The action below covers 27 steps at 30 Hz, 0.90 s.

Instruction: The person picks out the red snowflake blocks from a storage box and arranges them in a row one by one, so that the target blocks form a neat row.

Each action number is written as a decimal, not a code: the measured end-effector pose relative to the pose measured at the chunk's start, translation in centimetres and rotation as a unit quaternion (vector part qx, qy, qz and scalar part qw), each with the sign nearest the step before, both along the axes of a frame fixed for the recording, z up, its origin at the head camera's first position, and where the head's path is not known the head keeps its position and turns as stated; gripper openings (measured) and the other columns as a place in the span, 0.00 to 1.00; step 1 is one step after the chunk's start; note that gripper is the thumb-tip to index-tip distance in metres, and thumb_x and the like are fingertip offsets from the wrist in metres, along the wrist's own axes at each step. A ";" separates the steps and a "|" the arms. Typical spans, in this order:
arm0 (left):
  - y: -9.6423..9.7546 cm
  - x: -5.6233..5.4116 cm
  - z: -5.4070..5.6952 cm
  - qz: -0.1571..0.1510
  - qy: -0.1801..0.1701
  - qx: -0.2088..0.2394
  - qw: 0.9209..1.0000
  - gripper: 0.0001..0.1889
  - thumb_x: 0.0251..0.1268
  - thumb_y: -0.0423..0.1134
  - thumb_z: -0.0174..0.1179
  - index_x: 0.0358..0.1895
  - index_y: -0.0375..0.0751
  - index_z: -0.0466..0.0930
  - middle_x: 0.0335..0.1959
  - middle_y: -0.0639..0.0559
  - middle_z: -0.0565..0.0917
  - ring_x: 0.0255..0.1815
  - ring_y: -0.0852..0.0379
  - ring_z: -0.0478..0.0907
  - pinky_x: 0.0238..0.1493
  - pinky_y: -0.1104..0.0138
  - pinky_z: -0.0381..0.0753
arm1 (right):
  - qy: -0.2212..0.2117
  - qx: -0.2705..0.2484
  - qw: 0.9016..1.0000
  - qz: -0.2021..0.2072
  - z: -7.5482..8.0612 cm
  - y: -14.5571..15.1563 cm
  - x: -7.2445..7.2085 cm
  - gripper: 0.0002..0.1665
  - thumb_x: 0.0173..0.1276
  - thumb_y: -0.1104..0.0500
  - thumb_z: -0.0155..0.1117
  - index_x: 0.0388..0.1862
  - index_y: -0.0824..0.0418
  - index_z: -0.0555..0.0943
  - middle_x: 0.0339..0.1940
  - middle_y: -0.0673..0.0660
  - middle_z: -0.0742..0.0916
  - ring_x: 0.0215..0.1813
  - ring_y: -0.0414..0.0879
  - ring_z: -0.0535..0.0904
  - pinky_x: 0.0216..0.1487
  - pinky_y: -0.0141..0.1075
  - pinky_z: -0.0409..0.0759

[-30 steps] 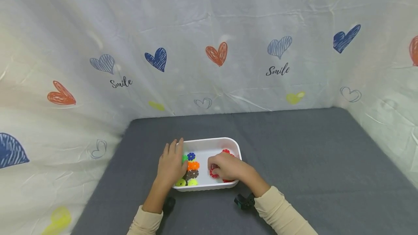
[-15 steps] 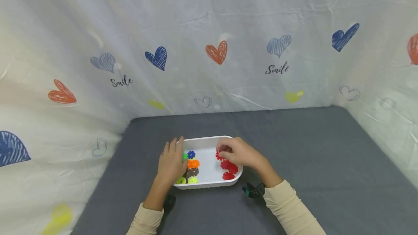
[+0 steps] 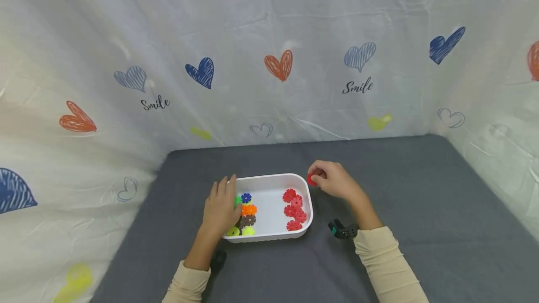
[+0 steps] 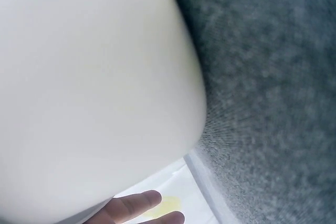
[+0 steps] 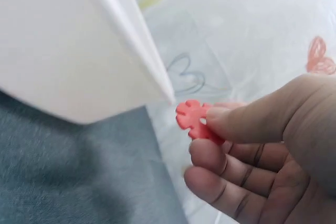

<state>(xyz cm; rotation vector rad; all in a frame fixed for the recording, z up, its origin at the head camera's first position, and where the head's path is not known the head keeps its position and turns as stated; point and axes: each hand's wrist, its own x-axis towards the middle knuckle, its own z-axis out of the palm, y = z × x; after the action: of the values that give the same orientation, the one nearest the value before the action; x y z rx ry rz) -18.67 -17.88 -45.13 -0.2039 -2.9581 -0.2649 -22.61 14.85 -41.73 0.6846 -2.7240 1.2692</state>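
Note:
My right hand (image 3: 334, 180) pinches a red notched plastic building disc (image 5: 193, 116) between thumb and fingers. It hangs just outside the far right corner of the white tray (image 3: 269, 236). Along the tray's left side lies my left hand (image 3: 221, 209), fingers straight and thumb reaching over the inside. Several red discs (image 3: 296, 209) lie at the tray's right end. At the left end are orange discs (image 3: 249, 210), brown discs (image 3: 248, 220), yellow-green discs (image 3: 248, 231), a blue disc (image 3: 246, 198) and a green disc (image 3: 238, 200), partly hidden by the left hand.
A dark grey cloth (image 3: 400, 200) covers the table under the tray. A white curtain (image 3: 236, 22) printed with hearts rises behind the table and along both sides. A black strap device (image 3: 343, 229) is at the right wrist.
My right hand picked a red disc from the tray's right end, lifted it and carried it past the far right rim. The left hand stayed in place.

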 end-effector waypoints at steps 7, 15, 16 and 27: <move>-0.1 -0.2 0.2 0.004 0.002 0.002 1.000 0.43 0.62 0.40 0.68 0.78 0.37 0.56 0.74 0.32 0.62 0.73 0.28 0.58 0.64 0.36 0.67 | -0.037 0.033 0.999 -0.009 -1.5 -0.2 -1.1 0.04 0.68 0.70 0.62 0.39 0.65 0.83 0.28 0.54 0.84 0.27 0.43 0.78 0.29 0.37 0.79; 0.1 0.0 0.2 -0.003 -0.002 0.010 1.000 0.43 0.62 0.40 0.68 0.78 0.37 0.56 0.74 0.31 0.62 0.72 0.27 0.59 0.63 0.36 0.68 | -0.088 0.060 0.992 -0.067 -3.0 -0.1 -1.6 0.05 0.66 0.71 0.63 0.38 0.66 0.83 0.26 0.53 0.82 0.25 0.43 0.78 0.26 0.36 0.78; 0.1 0.0 0.2 -0.003 0.001 0.010 1.000 0.43 0.62 0.39 0.68 0.78 0.36 0.57 0.74 0.31 0.62 0.72 0.27 0.59 0.63 0.36 0.68 | -0.090 0.058 0.992 -0.072 -3.0 -0.1 -1.7 0.05 0.65 0.71 0.63 0.38 0.66 0.83 0.25 0.53 0.82 0.25 0.44 0.78 0.26 0.36 0.78; 0.1 0.1 0.2 0.000 -0.002 0.007 1.000 0.42 0.62 0.39 0.68 0.77 0.36 0.57 0.74 0.32 0.63 0.72 0.28 0.59 0.62 0.36 0.68 | -0.103 0.062 0.990 -0.076 -3.8 -0.1 -1.7 0.05 0.66 0.71 0.63 0.39 0.67 0.83 0.24 0.53 0.82 0.24 0.43 0.77 0.25 0.36 0.77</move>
<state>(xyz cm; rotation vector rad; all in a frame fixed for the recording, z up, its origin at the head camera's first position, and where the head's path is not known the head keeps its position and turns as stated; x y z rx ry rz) -18.55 -17.76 -44.90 -0.2010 -2.9589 -0.2873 -24.35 14.74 -45.54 0.3635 -2.9739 1.2071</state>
